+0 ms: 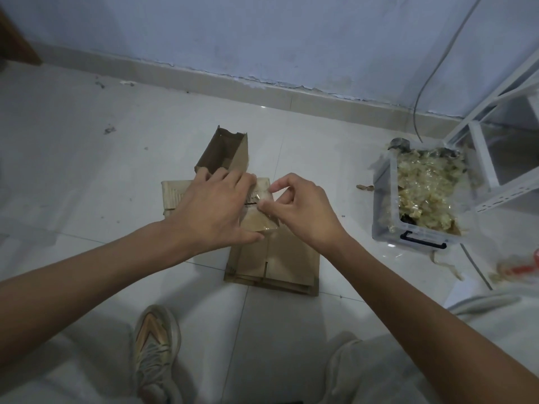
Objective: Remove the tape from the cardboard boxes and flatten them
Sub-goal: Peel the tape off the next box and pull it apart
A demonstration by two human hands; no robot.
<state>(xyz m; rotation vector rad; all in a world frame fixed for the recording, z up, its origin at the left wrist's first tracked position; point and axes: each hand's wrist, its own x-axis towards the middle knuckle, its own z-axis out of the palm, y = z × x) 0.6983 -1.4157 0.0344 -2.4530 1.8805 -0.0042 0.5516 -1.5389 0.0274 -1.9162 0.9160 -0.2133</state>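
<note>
Kneeling on a pale glossy tiled floor (pixel 87 176) scattered with small bits of debris, the person works near a bluish wall (pixel 262 33) with a chipped skirting. Under both hands lies a stack of flattened cardboard boxes (pixel 280 258), with an open box (pixel 224 153) standing just beyond the fingers. The left hand (pixel 215 208) lies spread flat, pressing the cardboard down. The right hand (pixel 297 208) pinches a strip of clear tape (pixel 259 220) between thumb and forefinger, lifted off the top sheet. To the right of the right hand sits a clear plastic bin (pixel 388 217) heaped with crumpled tape, beside a white metal rack (pixel 495 196). A cable (pixel 437 68) hangs down the wall. Any print on the cardboard seems too blurred to read. A sneaker (pixel 154 351) shows below the left forearm.
</note>
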